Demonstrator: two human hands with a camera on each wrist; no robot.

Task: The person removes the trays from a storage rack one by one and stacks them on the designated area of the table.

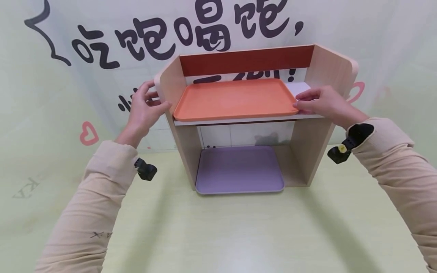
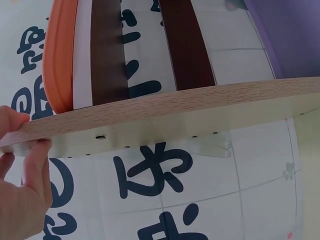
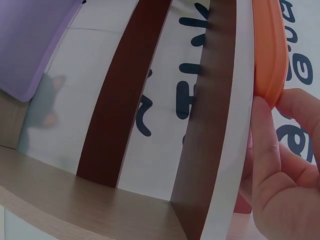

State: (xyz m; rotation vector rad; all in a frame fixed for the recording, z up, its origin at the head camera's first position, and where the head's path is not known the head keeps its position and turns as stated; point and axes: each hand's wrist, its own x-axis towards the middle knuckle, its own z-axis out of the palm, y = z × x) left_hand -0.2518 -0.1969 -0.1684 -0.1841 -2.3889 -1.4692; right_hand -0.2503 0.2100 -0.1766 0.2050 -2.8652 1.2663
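An orange tray (image 1: pixel 235 99) lies on the upper board of a small two-tier wooden shelf (image 1: pixel 187 151), toward its left side. My right hand (image 1: pixel 322 102) pinches the tray's near right corner; in the right wrist view the thumb and a finger (image 3: pixel 300 102) meet at that orange corner (image 3: pixel 270 60). At the left, my left hand (image 1: pixel 145 108) holds the front edge of the shelf's side panel. Its thumb is on the inner face and its fingers are on the outer face, as the left wrist view shows. A purple tray (image 1: pixel 239 170) lies in the lower tier.
The shelf stands on a pale green-yellow table (image 1: pixel 232 231), against a white curtain (image 1: pixel 102 91) with black lettering. To the right of the orange tray, part of the white upper board (image 1: pixel 297 88) shows. The shelf's right side panel (image 1: pixel 332 70) rises beyond my right hand.
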